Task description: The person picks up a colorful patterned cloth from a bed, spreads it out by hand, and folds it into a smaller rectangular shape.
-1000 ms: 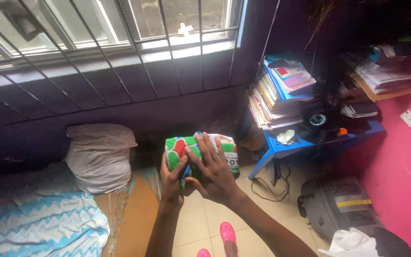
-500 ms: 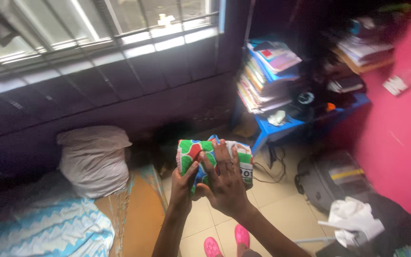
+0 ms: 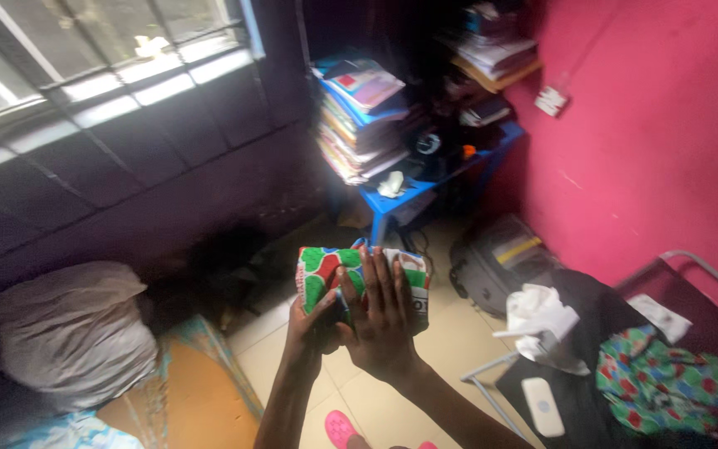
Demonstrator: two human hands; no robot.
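A folded cloth [image 3: 322, 272] with a green, red and white pattern is held up in front of me, above the tiled floor. My left hand [image 3: 313, 323] grips it from below at its left side. My right hand [image 3: 381, 314] lies flat over its front with the fingers spread and pointing up. The cloth's right part is hidden behind my right hand.
A blue table [image 3: 413, 189] with stacked books [image 3: 359, 120] stands by the pink wall [image 3: 658, 133]. A grey bag [image 3: 496, 262] lies on the floor. A dark chair [image 3: 625, 366] holds a white cloth [image 3: 542, 320], a patterned cloth [image 3: 666, 382] and a white device [image 3: 542, 407]. A pillow [image 3: 68, 333] lies at left.
The view has swung right, bringing the pink wall and the chair into sight. Both hands still hold the folded cloth, which sits a little lower in view.
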